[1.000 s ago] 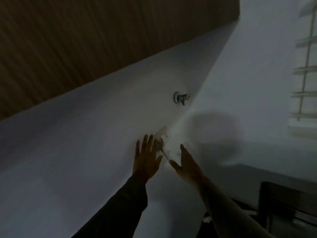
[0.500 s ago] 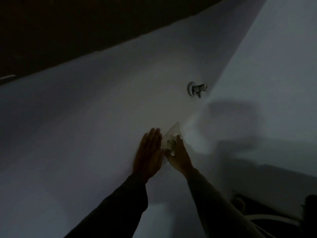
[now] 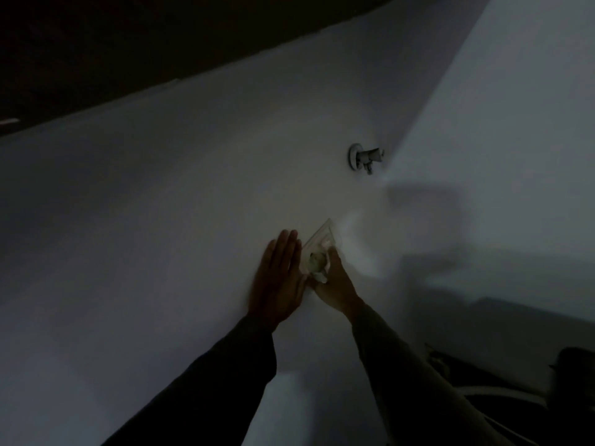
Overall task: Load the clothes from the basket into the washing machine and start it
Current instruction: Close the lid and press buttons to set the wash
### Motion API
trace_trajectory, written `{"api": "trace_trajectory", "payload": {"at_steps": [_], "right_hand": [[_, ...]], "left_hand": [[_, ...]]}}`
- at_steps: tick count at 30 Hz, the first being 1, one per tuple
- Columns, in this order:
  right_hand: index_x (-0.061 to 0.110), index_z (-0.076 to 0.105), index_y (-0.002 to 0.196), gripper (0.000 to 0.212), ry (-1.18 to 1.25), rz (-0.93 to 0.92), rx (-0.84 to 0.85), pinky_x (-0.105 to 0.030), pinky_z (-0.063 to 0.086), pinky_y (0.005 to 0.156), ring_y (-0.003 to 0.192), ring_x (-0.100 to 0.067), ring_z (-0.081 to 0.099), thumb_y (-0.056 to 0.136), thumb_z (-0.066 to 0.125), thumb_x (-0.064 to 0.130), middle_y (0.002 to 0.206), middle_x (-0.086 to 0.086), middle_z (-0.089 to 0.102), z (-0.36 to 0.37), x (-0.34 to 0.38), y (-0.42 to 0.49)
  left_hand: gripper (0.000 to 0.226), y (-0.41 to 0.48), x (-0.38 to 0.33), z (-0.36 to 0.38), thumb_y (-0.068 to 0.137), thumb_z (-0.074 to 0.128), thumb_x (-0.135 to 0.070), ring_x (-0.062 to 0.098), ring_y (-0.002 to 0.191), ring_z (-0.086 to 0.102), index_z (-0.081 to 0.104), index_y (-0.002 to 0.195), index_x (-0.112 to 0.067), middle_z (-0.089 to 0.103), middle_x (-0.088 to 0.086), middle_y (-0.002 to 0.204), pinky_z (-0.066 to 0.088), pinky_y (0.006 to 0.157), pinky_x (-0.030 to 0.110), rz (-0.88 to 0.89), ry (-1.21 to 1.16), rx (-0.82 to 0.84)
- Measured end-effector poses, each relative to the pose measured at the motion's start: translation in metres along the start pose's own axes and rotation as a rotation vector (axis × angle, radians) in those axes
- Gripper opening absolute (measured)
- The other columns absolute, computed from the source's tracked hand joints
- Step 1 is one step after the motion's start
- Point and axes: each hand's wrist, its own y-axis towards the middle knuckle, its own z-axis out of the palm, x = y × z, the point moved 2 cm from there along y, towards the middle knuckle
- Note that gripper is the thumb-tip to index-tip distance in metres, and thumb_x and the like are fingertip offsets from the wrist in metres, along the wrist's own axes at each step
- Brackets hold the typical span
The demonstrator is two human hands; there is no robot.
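The view is dim and faces a white wall; neither basket, clothes nor washing machine can be made out. A white wall socket with a clear cover sits near the corner of the wall. My left hand lies flat on the wall just left of the socket, fingers straight. My right hand grips a pale plug at the socket's lower part. How far the plug sits in the socket is hidden by my fingers.
A metal water tap sticks out of the wall above and right of the socket. A second wall meets this one at the right. Dark shapes and a pale hose or cable lie at the lower right.
My right hand moved from open beside the socket onto the plug at the socket. My left hand stayed flat on the wall. The view turned left and grew darker.
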Motion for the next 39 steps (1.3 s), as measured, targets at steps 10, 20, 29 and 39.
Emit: {"api": "trace_trajectory", "payload": {"at_steps": [10,20,29,39], "right_hand": [[0.014,0.003,0.156,0.11,-0.148,0.115,-0.094,-0.046,0.022,0.121,0.15,-0.026,0.011,0.08,0.077,0.041,0.164,-0.005,0.01,-0.046,-0.008,-0.051],[0.012,0.004,0.156,0.095,-0.447,0.155,-0.088,-0.042,0.017,0.122,0.151,-0.024,0.006,0.09,0.065,0.043,0.164,-0.006,0.008,-0.094,-0.018,-0.127],[0.005,0.01,0.155,0.082,-0.754,0.199,-0.09,-0.038,0.014,0.121,0.151,-0.027,0.002,0.095,0.059,0.03,0.163,-0.013,0.008,-0.164,-0.021,-0.223],[0.009,0.017,0.154,0.081,-0.942,0.304,-0.129,-0.052,0.024,0.117,0.152,-0.024,0.0,0.092,0.059,0.039,0.164,-0.008,0.009,-0.246,-0.033,-0.362]], "left_hand": [[0.073,-0.007,-0.016,-0.02,0.092,0.048,-0.047,0.037,0.147,0.023,0.033,0.15,-0.004,0.029,0.019,0.158,0.021,0.119,0.055,-0.012,-0.104,0.1],[0.075,-0.031,-0.074,-0.047,0.096,0.045,-0.048,0.036,0.149,0.017,0.026,0.153,-0.003,0.024,0.02,0.159,0.015,0.121,0.052,0.021,-0.271,0.016],[0.071,-0.063,-0.17,-0.089,0.097,0.031,-0.048,0.036,0.148,0.024,0.031,0.151,-0.002,0.031,0.021,0.156,0.019,0.119,0.053,0.122,-0.491,-0.057],[0.067,-0.129,-0.295,-0.169,0.093,0.053,-0.041,0.037,0.145,0.03,0.039,0.147,-0.003,0.038,0.019,0.153,0.025,0.117,0.054,0.165,-0.672,0.013]]}}
